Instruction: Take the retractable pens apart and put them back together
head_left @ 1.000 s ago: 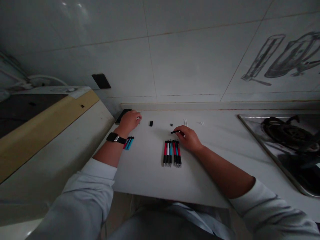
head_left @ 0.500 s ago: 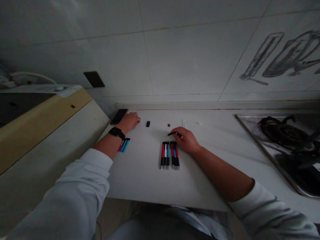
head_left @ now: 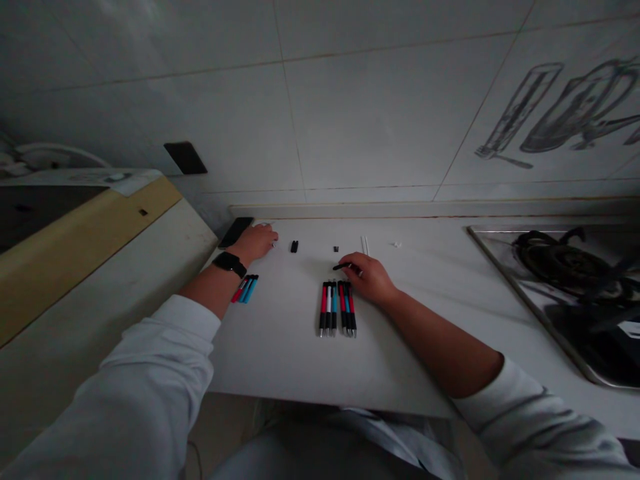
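Note:
At the back left of the counter, my left hand [head_left: 257, 241] has its fingers bent down in a pinch near the surface. A tiny shiny speck shows at the fingertips, too small to name. My right hand [head_left: 370, 276] is closed around a short black pen part [head_left: 341, 266], pointing left, just above the pens. Below it, several pens [head_left: 328, 310] in red, white and blue with black grips lie side by side in two groups. Left of them, under my left wrist, lie several red and blue pen barrels [head_left: 249, 289].
Along the back sit small black parts [head_left: 295, 247], tinier black pieces [head_left: 336, 249], thin white refills [head_left: 365, 245] and small white bits [head_left: 397, 244]. A dark phone [head_left: 236, 232] lies behind my left wrist. A gas hob [head_left: 555, 287] is on the right, a cabinet-like box [head_left: 140, 280] on the left.
The whole view shifts very slightly. Both hands stay nearly where they were, the right one still holding the black pen part; the left fingers have shifted a little.

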The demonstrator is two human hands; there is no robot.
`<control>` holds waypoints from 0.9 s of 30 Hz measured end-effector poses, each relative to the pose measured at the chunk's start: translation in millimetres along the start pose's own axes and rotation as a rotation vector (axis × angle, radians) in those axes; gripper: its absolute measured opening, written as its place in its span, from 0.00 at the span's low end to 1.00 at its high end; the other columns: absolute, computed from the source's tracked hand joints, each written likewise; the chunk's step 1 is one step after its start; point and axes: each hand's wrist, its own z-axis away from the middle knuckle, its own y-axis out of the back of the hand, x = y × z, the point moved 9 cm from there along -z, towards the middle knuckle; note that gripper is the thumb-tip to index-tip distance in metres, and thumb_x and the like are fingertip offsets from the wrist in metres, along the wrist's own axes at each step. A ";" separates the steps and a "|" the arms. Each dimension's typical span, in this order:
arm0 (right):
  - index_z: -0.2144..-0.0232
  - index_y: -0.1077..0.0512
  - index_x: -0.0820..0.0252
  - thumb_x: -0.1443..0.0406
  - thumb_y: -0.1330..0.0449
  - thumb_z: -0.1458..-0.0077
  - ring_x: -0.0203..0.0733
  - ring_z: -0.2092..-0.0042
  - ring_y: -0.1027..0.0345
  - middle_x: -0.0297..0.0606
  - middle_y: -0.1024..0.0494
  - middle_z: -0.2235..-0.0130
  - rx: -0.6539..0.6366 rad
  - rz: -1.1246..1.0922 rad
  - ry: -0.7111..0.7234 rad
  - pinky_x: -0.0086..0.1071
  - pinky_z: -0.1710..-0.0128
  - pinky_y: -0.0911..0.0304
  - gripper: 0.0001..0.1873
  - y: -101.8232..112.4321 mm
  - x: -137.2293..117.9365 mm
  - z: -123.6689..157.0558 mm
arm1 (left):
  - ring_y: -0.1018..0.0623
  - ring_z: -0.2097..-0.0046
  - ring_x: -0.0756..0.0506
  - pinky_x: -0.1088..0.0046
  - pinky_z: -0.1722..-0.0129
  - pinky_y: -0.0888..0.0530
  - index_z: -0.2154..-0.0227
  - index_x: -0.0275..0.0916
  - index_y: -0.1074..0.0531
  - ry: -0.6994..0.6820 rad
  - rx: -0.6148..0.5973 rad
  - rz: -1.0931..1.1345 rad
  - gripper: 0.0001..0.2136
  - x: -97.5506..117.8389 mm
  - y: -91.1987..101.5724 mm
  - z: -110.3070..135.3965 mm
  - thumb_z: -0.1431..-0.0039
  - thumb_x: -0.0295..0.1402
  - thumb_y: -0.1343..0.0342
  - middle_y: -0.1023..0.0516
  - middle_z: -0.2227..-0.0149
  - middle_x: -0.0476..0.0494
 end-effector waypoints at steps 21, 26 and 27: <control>0.40 0.44 0.55 0.59 0.34 0.49 0.36 0.70 0.32 0.23 0.28 0.72 -0.118 -0.642 -0.313 0.32 0.66 0.36 0.38 -28.8 29.4 0.6 | 0.26 0.43 0.40 0.58 0.41 0.28 0.43 0.47 0.28 -0.528 0.334 0.606 0.25 190.7 76.4 36.8 0.43 0.34 0.32 0.27 0.44 0.40; 0.39 0.45 0.55 0.57 0.35 0.49 0.36 0.70 0.32 0.24 0.27 0.71 -0.156 -0.602 -0.309 0.32 0.66 0.37 0.39 -34.9 30.8 1.1 | 0.26 0.44 0.40 0.59 0.41 0.28 0.47 0.45 0.26 -0.541 0.330 0.653 0.19 197.2 73.2 37.2 0.42 0.34 0.34 0.25 0.47 0.41; 0.39 0.45 0.55 0.57 0.35 0.49 0.37 0.70 0.32 0.25 0.27 0.71 -0.156 -0.598 -0.303 0.32 0.66 0.37 0.39 -35.4 30.4 0.7 | 0.26 0.43 0.40 0.59 0.41 0.28 0.48 0.45 0.26 -0.536 0.333 0.666 0.19 196.2 72.2 36.3 0.42 0.34 0.34 0.25 0.47 0.41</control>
